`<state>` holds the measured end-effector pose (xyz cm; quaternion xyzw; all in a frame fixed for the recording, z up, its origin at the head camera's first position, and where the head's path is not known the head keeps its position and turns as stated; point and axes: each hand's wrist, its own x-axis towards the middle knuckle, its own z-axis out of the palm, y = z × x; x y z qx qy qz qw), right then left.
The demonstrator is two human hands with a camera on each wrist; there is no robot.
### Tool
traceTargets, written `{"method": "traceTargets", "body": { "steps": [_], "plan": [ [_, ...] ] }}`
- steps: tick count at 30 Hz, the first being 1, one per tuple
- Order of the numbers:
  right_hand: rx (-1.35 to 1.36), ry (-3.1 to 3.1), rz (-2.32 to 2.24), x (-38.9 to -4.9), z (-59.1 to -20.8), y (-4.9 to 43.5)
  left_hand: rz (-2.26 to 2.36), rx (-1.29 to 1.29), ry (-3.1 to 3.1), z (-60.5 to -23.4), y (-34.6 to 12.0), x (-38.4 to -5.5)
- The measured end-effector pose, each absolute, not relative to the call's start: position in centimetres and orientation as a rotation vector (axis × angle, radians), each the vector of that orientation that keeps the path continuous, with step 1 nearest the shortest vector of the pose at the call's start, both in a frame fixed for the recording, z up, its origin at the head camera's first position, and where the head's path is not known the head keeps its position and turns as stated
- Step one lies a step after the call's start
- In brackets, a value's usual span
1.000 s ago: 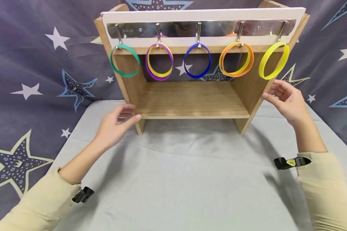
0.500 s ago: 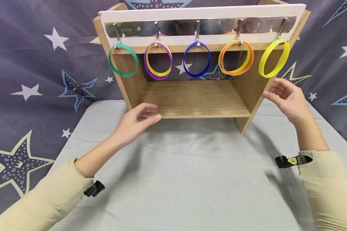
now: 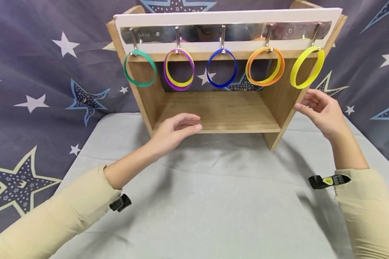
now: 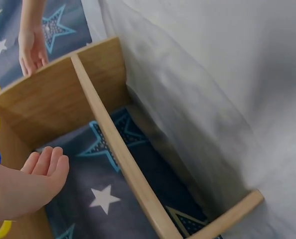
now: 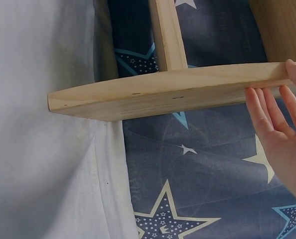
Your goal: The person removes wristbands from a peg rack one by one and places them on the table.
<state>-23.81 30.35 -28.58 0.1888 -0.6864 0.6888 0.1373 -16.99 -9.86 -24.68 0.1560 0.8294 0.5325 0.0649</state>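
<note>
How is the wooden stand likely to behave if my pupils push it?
The wooden stand is probably stiff, judging by its thick boards. It may ruck the grey cloth rather than glide, as it stands directly on that fabric. The rings would likely swing, since they hang from hooks.

A stamped mark that appears to read "SUS304" stands at the left end of the shiny metal strip [image 3: 197, 33] on the wooden rack [image 3: 230, 131], upper left of the head view. At the right of the frame, a yellow-green label [image 3: 328, 181] on the black wrist strap [image 3: 316, 182] carries dark characters too small to read. Lower left, a crown emblem [image 3: 22, 184] is printed inside a star on the cloth backdrop [image 3: 6, 133].
</note>
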Motion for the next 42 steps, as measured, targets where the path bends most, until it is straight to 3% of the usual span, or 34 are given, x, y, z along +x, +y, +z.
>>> {"method": "traceTargets", "body": {
  "steps": [31, 42],
  "plan": [
    [0.550, -2.005, 1.964, -23.7, -28.6, 30.4, 1.876, 0.338, 1.896, -21.1, -3.0, -17.8],
    [0.560, -1.997, 1.979, -23.6, -28.5, 30.3, 1.832, 0.478, 1.904, -19.4, 0.0, -18.2]
  ]
}}
